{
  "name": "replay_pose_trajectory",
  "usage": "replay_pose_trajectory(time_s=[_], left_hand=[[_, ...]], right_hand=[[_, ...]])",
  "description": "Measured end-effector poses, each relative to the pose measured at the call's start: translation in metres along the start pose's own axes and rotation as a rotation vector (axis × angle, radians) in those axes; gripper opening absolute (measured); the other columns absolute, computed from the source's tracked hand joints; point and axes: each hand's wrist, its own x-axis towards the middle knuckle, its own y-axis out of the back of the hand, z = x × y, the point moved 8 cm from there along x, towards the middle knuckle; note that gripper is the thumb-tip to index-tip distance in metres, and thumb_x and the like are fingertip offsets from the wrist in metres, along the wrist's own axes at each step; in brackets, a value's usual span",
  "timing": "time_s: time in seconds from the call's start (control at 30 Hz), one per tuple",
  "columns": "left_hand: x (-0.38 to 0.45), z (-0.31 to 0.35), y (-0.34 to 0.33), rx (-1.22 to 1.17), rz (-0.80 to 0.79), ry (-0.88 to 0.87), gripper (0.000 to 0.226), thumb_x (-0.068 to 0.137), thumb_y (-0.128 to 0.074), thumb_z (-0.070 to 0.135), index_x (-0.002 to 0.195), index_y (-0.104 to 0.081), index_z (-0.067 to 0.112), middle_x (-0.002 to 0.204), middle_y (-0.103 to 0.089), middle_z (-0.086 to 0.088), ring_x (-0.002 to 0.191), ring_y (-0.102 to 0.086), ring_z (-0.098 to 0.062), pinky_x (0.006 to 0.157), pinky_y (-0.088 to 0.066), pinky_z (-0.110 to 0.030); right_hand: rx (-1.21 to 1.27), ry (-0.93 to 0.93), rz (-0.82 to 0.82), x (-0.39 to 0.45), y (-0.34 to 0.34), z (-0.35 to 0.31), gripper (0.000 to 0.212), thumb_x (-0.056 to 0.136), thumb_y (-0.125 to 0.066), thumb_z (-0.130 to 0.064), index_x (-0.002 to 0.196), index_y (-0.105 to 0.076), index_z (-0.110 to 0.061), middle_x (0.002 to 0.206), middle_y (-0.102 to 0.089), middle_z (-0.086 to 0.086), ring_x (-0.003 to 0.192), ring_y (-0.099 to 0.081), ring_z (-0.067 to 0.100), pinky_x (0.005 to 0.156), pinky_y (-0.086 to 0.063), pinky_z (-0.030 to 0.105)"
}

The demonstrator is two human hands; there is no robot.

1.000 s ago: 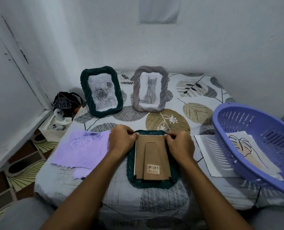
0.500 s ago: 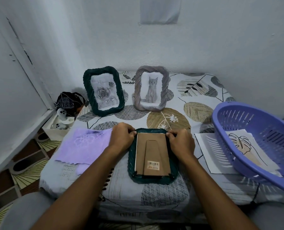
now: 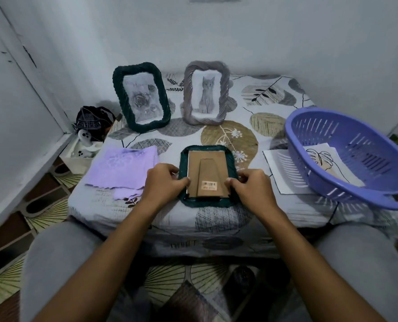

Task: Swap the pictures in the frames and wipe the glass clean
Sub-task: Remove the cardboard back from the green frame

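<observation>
1. A dark green frame (image 3: 207, 176) lies face down on the patterned table cloth (image 3: 274, 217), directly in front of the person. I think it lies this way so that the brown backing board (image 3: 208, 173) can be reached and taken out.

2. The left hand (image 3: 164, 183) holds the left side of the frame near its lower corner, with the thumb pressing on the edge of the backing board. The right hand (image 3: 250, 184) does the same on the right side. Both hands have curled fingers and grasp the frame; I judge they are working the small clips at the lower corners, but the clips are too small to see clearly.

3. The long axis of the frame runs away from the person, from the near table edge toward the wall. The folded stand on the backing is wide near the person and narrow at the far end, and the barcode sticker (image 3: 209, 185) is at the near end.

4. A lilac cloth (image 3: 123, 169) lies flat just left of the frame, probably ready for wiping the glass.

5. Two other frames stand upright at the back, facing the person: a green one with a rose picture (image 3: 142, 97) and a grey one with a cat picture (image 3: 206, 94).

6. On the right, a purple basket (image 3: 346, 156) holds a leaf drawing (image 3: 321, 156), and it rests partly on a white sheet (image 3: 283, 170). These are perhaps the new pictures.
</observation>
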Motion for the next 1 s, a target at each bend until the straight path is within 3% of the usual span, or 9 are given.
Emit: replay_pose_trajectory(time_s=[0.2,0.4,0.6,0.67,0.77,0.87,1.0], left_hand=[[-0.023,-0.005,0.001,-0.042,-0.018,0.035,0.057,0.068,-0.086,0.029,0.114,-0.067,0.001,0.097,-0.07,-0.011,0.084,-0.062,-0.018,0.076,-0.049,-0.026],[-0.025,-0.006,0.002,-0.043,-0.035,0.066,0.06,0.064,-0.089,0.028,0.114,-0.067,0.002,0.097,-0.07,-0.011,0.081,-0.06,-0.017,0.074,-0.046,-0.025],[-0.022,-0.01,-0.001,-0.069,-0.064,0.153,0.044,0.063,-0.088,0.024,0.1,-0.067,0.011,0.096,-0.067,-0.008,0.086,-0.063,-0.021,0.079,-0.054,-0.032],[-0.022,-0.01,-0.002,-0.096,-0.071,0.189,0.038,0.065,-0.087,0.018,0.095,-0.065,0.012,0.089,-0.067,-0.007,0.076,-0.066,-0.02,0.071,-0.057,-0.032],[-0.024,-0.01,-0.004,-0.192,-0.101,0.248,0.031,0.069,-0.083,0.005,0.091,-0.061,0.008,0.08,-0.065,-0.007,0.052,-0.065,-0.017,0.048,-0.055,-0.025],[-0.024,-0.012,-0.006,-0.251,-0.11,0.277,0.029,0.071,-0.08,-0.001,0.086,-0.058,0.009,0.081,-0.065,-0.012,0.052,-0.067,-0.025,0.053,-0.058,-0.032],[-0.023,-0.014,-0.008,-0.3,-0.125,0.291,0.026,0.074,-0.075,-0.006,0.087,-0.057,0.007,0.073,-0.062,-0.01,0.044,-0.062,-0.021,0.055,-0.059,-0.033]], right_hand=[[-0.013,-0.018,-0.042,-0.02,0.0,0.0,0.028,0.081,-0.074,-0.027,0.102,-0.072,-0.009,0.07,-0.06,-0.003,0.071,-0.059,0.018,0.056,-0.037,0.025],[-0.032,-0.011,-0.046,-0.025,0.0,-0.002,0.029,0.081,-0.075,-0.026,0.103,-0.071,-0.008,0.065,-0.053,-0.009,0.068,-0.055,0.016,0.049,-0.033,0.023],[-0.039,-0.021,-0.006,-0.026,0.001,-0.002,0.032,0.082,-0.073,-0.024,0.107,-0.069,-0.005,0.079,-0.061,0.002,0.078,-0.058,0.022,0.063,-0.042,0.027],[-0.03,-0.018,0.003,-0.026,0.0,-0.003,0.034,0.083,-0.072,-0.023,0.111,-0.068,-0.004,0.089,-0.066,0.007,0.084,-0.06,0.024,0.07,-0.049,0.031],[-0.01,-0.022,0.017,-0.026,0.0,-0.005,0.038,0.084,-0.071,-0.021,0.117,-0.065,-0.002,0.103,-0.069,0.013,0.086,-0.057,0.022,0.077,-0.05,0.032],[-0.007,-0.046,0.022,-0.024,-0.002,-0.002,0.038,0.085,-0.07,-0.019,0.119,-0.064,-0.001,0.105,-0.069,0.013,0.084,-0.055,0.021,0.079,-0.05,0.032],[-0.015,-0.069,0.034,-0.023,-0.003,0.002,0.035,0.084,-0.069,-0.019,0.116,-0.067,-0.005,0.099,-0.069,0.01,0.083,-0.057,0.022,0.072,-0.047,0.029]])
